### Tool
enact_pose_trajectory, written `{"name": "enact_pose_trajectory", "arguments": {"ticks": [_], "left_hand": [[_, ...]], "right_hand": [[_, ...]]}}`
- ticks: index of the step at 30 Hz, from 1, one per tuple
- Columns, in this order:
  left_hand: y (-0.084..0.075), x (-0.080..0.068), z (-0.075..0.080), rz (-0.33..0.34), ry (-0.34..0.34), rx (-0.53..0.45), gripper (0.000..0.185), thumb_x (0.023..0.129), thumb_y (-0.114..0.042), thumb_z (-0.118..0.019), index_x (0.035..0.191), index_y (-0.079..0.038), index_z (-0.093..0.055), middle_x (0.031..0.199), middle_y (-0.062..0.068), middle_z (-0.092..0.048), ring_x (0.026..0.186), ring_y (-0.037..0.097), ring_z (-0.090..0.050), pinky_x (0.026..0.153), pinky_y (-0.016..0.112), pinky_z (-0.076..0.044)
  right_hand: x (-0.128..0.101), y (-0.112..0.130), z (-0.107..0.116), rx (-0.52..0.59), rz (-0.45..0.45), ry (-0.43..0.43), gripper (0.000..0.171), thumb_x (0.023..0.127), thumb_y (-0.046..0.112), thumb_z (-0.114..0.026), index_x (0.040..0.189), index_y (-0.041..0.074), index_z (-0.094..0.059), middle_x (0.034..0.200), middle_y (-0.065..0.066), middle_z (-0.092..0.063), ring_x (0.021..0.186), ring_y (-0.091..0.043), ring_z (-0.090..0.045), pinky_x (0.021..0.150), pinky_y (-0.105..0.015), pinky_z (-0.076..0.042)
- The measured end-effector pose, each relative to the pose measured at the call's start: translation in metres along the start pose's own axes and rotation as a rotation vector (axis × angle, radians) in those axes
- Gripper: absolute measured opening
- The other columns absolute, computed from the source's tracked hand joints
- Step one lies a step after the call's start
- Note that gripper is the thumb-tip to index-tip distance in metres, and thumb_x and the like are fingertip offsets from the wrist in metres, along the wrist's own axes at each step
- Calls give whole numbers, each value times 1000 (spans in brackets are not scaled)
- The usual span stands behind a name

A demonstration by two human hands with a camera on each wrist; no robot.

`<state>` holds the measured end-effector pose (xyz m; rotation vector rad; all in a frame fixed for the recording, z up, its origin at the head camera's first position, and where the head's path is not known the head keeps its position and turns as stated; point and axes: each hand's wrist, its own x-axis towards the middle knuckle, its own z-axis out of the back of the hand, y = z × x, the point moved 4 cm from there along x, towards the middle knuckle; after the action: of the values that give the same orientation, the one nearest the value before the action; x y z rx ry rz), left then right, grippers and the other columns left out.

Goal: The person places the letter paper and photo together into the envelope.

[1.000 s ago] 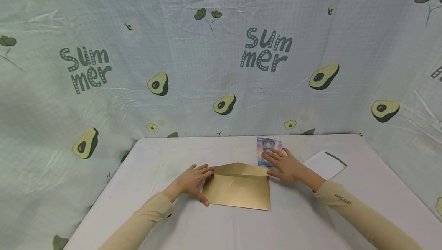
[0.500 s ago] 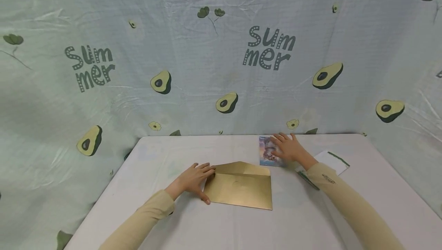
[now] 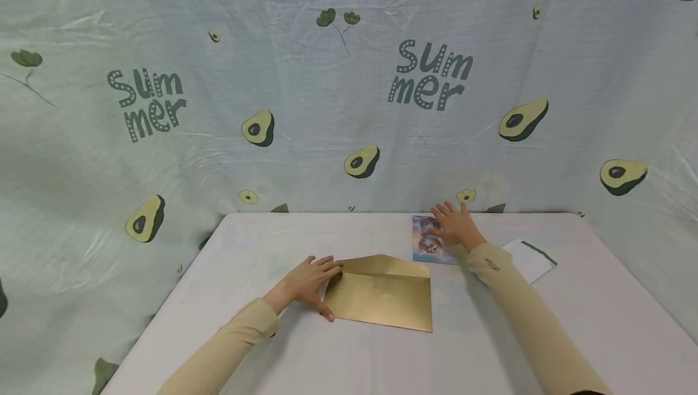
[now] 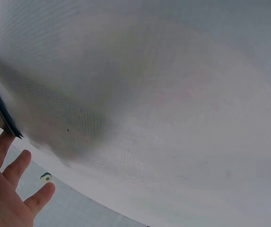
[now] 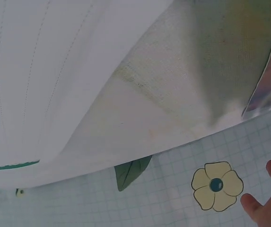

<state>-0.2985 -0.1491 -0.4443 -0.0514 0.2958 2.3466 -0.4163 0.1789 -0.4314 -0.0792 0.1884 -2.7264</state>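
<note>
A gold envelope point(image 3: 382, 301) lies on the white table with its flap point(image 3: 392, 265) folded back, away from the person. The left hand point(image 3: 308, 286) is at its left edge, thumb by the near corner and fingers spread at the flap's end. In the left wrist view, the fingertips point(image 4: 5, 137) meet the envelope's dark-looking edge. The right hand point(image 3: 457, 225) is spread over the upper right of a colourful picture card point(image 3: 428, 246), covering part of it. The right wrist view shows that card's corner point(image 5: 270, 92) near the fingers.
A white card point(image 3: 526, 262) with a green edge lies to the right of the picture card, partly behind the right sleeve point(image 3: 507, 286). Its dotted lines show in the right wrist view. A cloth curtain point(image 3: 305, 80) printed with avocados hangs behind the table.
The right hand has moved away from the envelope's right end, up and over the far part of the picture card. The left hand stays at the envelope. The head view shifts slightly.
</note>
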Motion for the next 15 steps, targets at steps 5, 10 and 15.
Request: {"name": "enact_pose_trajectory", "arguments": {"ticks": [5,10,15], "left_hand": [[-1,3,-1,-1,15,-20,108,56,-78,-57,138,-12,-34,145,3,-32,133,25,-31,99,49,-33],[-1,3,-1,11,26,-15,108,55,-78,-57,138,-12,-34,145,3,-31,133,25,-31,99,50,-32],[1,2,-1,12,21,-7,108,55,-78,-56,137,-13,-34,145,1,-31,132,24,-31,99,49,-33]], "right_hand": [[0,-1,-5,-8,-48,32,69,89,53,-39,137,4,-33,140,-18,-34,131,-37,-27,103,-60,-16],[-2,2,-11,52,-84,40,71,89,54,-39,136,2,-33,140,-20,-34,131,-40,-25,103,-62,-14],[-6,7,-15,57,-90,36,68,90,53,-36,136,2,-34,138,-19,-37,130,-41,-27,102,-63,-14]]}}
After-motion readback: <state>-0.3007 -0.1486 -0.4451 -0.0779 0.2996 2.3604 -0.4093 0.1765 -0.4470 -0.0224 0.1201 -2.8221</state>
